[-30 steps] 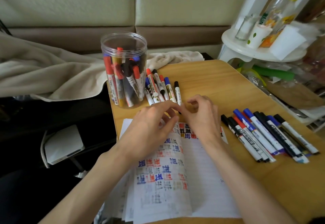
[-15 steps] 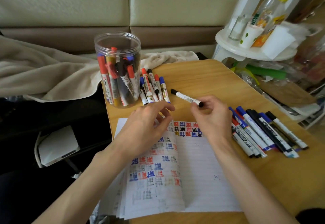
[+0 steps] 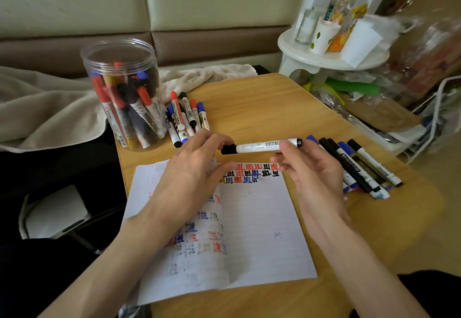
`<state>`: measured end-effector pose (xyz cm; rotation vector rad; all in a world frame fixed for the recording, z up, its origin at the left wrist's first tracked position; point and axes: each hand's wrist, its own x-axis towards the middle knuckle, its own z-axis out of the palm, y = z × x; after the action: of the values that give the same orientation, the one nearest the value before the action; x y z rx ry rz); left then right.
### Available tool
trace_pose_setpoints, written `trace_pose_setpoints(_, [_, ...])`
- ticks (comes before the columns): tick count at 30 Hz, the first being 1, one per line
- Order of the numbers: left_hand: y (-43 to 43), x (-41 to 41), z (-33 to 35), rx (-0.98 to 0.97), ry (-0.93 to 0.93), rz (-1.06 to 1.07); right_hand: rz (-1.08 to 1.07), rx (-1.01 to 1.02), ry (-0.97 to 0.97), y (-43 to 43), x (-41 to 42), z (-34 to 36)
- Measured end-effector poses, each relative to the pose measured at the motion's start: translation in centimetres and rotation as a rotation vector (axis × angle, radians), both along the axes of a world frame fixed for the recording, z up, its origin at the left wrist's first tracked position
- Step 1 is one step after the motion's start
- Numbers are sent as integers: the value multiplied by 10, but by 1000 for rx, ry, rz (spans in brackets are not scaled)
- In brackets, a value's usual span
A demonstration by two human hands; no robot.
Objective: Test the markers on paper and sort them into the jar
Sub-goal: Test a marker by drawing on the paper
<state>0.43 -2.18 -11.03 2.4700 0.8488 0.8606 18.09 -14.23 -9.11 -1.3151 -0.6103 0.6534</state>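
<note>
A white-barrelled marker with a black cap (image 3: pixel 262 146) is held level in the air just above the far edge of the open lined white paper notebook (image 3: pixel 262 230), and it touches neither the page nor the light wooden table (image 3: pixel 262 103). The left hand (image 3: pixel 194 170) has its fingertips curled onto the black cap end. The right hand (image 3: pixel 311 170) pinches the other end of the barrel between thumb and fingers, palm turned partly up.

Rows of small red, blue and black test marks run along the far edge of the notebook's right page and down its left page, partly under the left hand. Beyond the notebook's far left corner a clear round plastic jar (image 3: pixel 124 88) stands upright and open, packed with red, blue and black markers. A small cluster of red, blue and black capped markers (image 3: pixel 187 118) lies on the table between the jar and the notebook's far edge. Just off the notebook's right side lies a row of black and blue capped markers (image 3: pixel 361 167), side by side and touching.
</note>
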Motion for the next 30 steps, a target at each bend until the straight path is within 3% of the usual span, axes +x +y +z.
trace_pose_setpoints(7, [0, 8, -3, 28, 23, -95, -16, 10, 103, -6, -1, -4])
trace_pose_setpoints(16, [-10, 13, -5, -65, 25, -228, 110, -116, 21, -2, -14, -12])
trace_pose_setpoints(25, [-6, 14, 10, -325, 53, -346, 178, -89, -52, -4, -5, -5])
trace_pose_setpoints(30, [12, -6, 7, -371, 104, -271, -42, 31, 14, -16, 36, 15])
